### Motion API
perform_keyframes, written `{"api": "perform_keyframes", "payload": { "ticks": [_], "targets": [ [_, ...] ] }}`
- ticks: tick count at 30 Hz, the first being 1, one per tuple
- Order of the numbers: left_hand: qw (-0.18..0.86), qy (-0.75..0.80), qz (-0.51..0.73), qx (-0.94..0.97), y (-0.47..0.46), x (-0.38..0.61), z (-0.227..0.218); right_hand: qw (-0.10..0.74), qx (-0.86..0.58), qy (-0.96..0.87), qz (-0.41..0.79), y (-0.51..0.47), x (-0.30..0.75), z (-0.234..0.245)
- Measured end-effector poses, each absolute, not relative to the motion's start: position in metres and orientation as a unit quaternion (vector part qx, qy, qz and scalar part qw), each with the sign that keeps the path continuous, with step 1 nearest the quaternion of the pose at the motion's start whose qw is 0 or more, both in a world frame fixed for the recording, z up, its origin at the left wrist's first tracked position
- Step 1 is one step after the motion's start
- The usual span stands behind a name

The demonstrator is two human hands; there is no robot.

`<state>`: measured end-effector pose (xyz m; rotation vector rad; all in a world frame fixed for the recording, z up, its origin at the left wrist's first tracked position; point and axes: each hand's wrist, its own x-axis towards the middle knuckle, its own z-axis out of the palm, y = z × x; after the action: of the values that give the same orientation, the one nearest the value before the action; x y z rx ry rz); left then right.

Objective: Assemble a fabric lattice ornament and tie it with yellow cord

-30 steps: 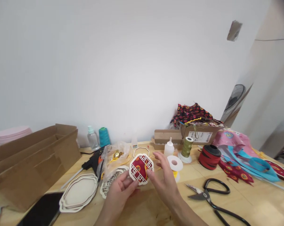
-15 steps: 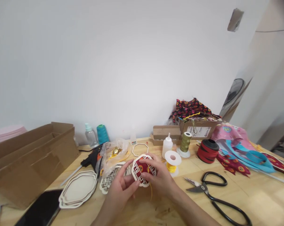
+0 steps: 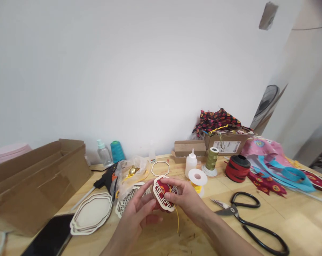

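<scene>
Between my two hands is a small lattice-cut wooden ornament backed with red patterned fabric, tilted, a yellow cord hanging from its lower right. My right hand grips its right side, thumb across the front and fingers along the top. My left hand curves around the left edge, fingers behind it and thumb below; part of its grip is hidden. Behind my left hand lie loose lattice panels. Beyond the ornament rests a thin scalloped frame.
Black-handled scissors lie open at right. A yellow cord spool, glue bottle, green thread and red cord roll stand behind. At left are stacked wooden plates, a phone, glue gun and cardboard box.
The ornament has turned and tilted, so its edge and side now show. My left thumb has come off its front lower edge. The camera view has shifted slightly.
</scene>
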<state>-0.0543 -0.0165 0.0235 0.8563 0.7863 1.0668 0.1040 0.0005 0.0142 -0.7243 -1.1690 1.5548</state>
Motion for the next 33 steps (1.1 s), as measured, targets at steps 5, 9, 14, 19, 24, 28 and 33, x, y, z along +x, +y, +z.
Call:
{"api": "perform_keyframes", "payload": {
  "ticks": [5,9,14,19,24,28,33],
  "targets": [
    [0.693,0.378,0.477,0.387,-0.016,-0.053,0.021,0.514,-0.296,-0.491,0.638,0.000,0.104,0.016],
    [0.686,0.358,0.495,0.395,-0.011,-0.054,0.014,0.509,-0.299,-0.500,0.634,-0.001,0.104,0.018],
    [0.701,0.328,0.507,0.380,-0.010,-0.052,0.010,0.496,-0.298,-0.501,0.644,-0.003,0.102,0.019],
    [0.723,0.315,0.512,0.341,-0.013,-0.050,0.011,0.501,-0.308,-0.512,0.626,-0.004,0.101,0.021],
    [0.688,0.333,0.528,0.371,-0.012,-0.049,0.010,0.499,-0.318,-0.555,0.585,-0.004,0.099,0.021],
    [0.688,0.316,0.537,0.372,-0.013,-0.047,0.011,0.497,-0.320,-0.586,0.555,-0.005,0.096,0.021],
    [0.693,0.292,0.545,0.371,-0.016,-0.046,0.013,0.512,-0.300,-0.612,0.522,-0.006,0.095,0.022]
  ]
}}
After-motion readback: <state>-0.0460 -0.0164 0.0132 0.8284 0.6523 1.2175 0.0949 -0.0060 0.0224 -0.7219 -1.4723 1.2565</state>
